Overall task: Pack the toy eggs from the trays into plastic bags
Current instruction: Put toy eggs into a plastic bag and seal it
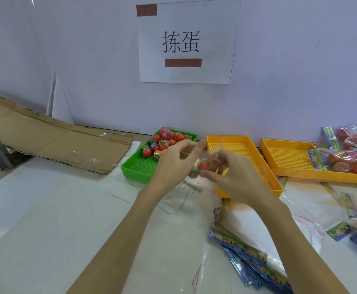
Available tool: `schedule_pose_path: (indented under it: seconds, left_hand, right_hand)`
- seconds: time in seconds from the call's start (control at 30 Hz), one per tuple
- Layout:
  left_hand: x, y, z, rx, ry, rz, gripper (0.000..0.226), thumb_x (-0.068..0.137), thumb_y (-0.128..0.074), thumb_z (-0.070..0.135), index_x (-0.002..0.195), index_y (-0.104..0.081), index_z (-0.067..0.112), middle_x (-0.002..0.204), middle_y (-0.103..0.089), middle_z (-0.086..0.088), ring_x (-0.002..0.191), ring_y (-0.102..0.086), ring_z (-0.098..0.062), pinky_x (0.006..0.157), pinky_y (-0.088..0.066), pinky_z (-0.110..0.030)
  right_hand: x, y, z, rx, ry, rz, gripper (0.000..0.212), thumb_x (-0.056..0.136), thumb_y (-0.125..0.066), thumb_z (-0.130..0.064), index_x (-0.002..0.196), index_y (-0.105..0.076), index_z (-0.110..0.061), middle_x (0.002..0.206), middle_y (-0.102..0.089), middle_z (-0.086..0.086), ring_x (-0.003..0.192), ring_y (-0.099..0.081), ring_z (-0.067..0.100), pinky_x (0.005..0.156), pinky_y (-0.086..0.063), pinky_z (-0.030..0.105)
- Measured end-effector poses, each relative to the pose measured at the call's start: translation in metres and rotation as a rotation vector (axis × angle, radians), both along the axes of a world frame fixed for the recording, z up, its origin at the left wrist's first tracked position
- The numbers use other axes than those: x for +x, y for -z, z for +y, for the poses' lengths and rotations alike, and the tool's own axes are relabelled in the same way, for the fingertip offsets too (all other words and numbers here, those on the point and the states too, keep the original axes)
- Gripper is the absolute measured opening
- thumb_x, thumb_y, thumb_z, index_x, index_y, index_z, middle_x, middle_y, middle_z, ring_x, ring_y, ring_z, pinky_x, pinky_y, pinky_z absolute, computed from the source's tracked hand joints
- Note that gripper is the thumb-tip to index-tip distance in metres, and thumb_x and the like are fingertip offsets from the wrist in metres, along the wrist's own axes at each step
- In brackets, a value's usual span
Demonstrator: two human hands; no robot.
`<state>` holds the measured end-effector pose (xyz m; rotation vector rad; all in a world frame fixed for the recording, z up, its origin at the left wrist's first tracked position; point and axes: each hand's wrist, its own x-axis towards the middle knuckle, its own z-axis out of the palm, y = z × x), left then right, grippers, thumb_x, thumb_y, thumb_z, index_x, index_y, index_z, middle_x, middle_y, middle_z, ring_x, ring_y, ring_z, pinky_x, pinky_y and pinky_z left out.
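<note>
Setting: a white worktop (46,209) is running up to a pale wall carrying a paper sign (187,41).
Left hand (174,161): curling its fingers and pinching the clear plastic bag (196,166) above the worktop.
Right hand (230,172): pinching the same bag from the other side, thumb just under a red toy egg (204,165) sitting inside it.
Green tray (138,166): lying just behind the left hand, holding heaped toy eggs (164,139) at its far end.
Yellow tray (237,145): lying under the right hand.
Second yellow tray (285,160): sitting further right, filled bags (347,160) overhanging it.
Open room: bare worktop is stretching left, bounded by flattened cardboard (52,139).
Near right edge: flat printed bags (247,251) are piling up.
</note>
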<state>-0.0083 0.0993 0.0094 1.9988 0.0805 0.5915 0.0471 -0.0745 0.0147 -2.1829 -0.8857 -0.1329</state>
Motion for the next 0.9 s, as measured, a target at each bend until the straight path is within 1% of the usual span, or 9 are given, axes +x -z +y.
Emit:
schedule_pose_path:
  seconds: [0.13,0.23,0.27,0.33,0.4,0.57,0.7,0.8,0.9]
  left_hand:
    - [-0.001,0.001,0.008,0.007,0.071,0.063,0.044,0.082,-0.079,0.061,0.116,-0.072,0.034,0.107,-0.073,0.018,0.098,-0.069,0.004,0.082,-0.055,-0.013]
    - [0.001,0.004,0.008,-0.207,0.099,0.044,0.043,0.081,-0.089,0.035,0.12,-0.072,0.03,0.115,-0.073,0.019,0.113,-0.069,-0.006,0.101,-0.055,-0.03]
    - [0.002,0.005,0.007,-0.246,0.099,0.046,0.046,0.081,-0.089,0.029,0.123,-0.07,0.027,0.11,-0.075,0.018,0.108,-0.07,-0.006,0.099,-0.056,-0.03]
    - [0.002,0.01,0.006,-0.253,0.115,0.056,0.05,0.083,-0.088,0.025,0.127,-0.063,0.022,0.078,-0.072,0.027,0.077,-0.068,0.008,0.073,-0.053,-0.01]
    - [0.003,0.013,0.006,-0.258,0.144,0.078,0.048,0.086,-0.086,0.02,0.127,-0.06,0.018,0.063,-0.067,0.026,0.059,-0.063,0.009,0.058,-0.046,-0.005]
    - [0.0,0.007,0.001,-0.372,0.251,0.082,0.033,0.093,-0.077,0.007,0.123,-0.066,0.015,0.102,-0.081,-0.005,0.097,-0.078,-0.021,0.082,-0.059,-0.023]
    - [0.003,0.008,-0.008,-0.591,0.264,0.042,0.026,0.099,-0.068,0.007,0.124,-0.067,0.013,0.114,-0.077,-0.013,0.105,-0.074,-0.031,0.096,-0.059,-0.042]
    - [0.004,0.011,-0.015,-0.701,0.263,0.066,0.028,0.101,-0.067,0.012,0.129,-0.066,0.008,0.115,-0.076,-0.014,0.104,-0.075,-0.03,0.093,-0.062,-0.046]
    - [0.004,0.013,-0.022,-0.821,0.26,0.063,0.027,0.1,-0.067,0.012,0.126,-0.068,0.002,0.107,-0.076,-0.013,0.096,-0.073,-0.025,0.088,-0.063,-0.04]
  right_hand:
    - [0.005,-0.01,-0.011,0.217,0.045,0.036,0.024,0.087,-0.081,-0.039,0.101,-0.069,-0.024,0.083,-0.07,-0.009,0.077,-0.064,0.009,0.068,-0.053,0.025]
    - [0.007,-0.012,-0.012,0.319,0.046,0.13,0.018,0.092,-0.076,-0.035,0.103,-0.068,-0.024,0.088,-0.073,-0.002,0.083,-0.068,0.015,0.074,-0.057,0.034]
    - [0.007,-0.012,-0.012,0.309,0.05,0.147,0.018,0.093,-0.075,-0.038,0.104,-0.067,-0.026,0.089,-0.073,-0.003,0.084,-0.068,0.014,0.072,-0.057,0.032]
    - [0.006,-0.012,-0.012,0.222,0.082,0.113,0.02,0.093,-0.072,-0.045,0.107,-0.065,-0.031,0.087,-0.07,-0.007,0.079,-0.067,0.009,0.064,-0.053,0.024]
    - [0.004,-0.012,-0.013,0.154,0.097,0.046,0.02,0.092,-0.072,-0.047,0.104,-0.065,-0.033,0.079,-0.067,-0.012,0.074,-0.065,0.005,0.056,-0.049,0.017]
    - [0.002,-0.012,-0.015,0.074,0.106,-0.004,0.023,0.093,-0.07,-0.048,0.102,-0.067,-0.027,0.073,-0.064,-0.008,0.065,-0.058,0.005,0.056,-0.042,0.019]
    - [0.003,-0.013,-0.014,0.117,0.086,0.024,0.02,0.098,-0.064,-0.044,0.1,-0.07,-0.025,0.089,-0.071,-0.004,0.084,-0.065,0.012,0.074,-0.053,0.032]
    - [0.002,-0.012,-0.011,0.163,0.06,0.08,0.023,0.101,-0.062,-0.041,0.09,-0.074,-0.024,0.086,-0.072,-0.007,0.082,-0.065,0.007,0.071,-0.05,0.029]
    - [0.001,-0.008,-0.006,0.258,0.094,0.158,0.023,0.101,-0.066,-0.032,0.09,-0.079,-0.017,0.081,-0.075,-0.002,0.08,-0.07,0.015,0.075,-0.057,0.04]
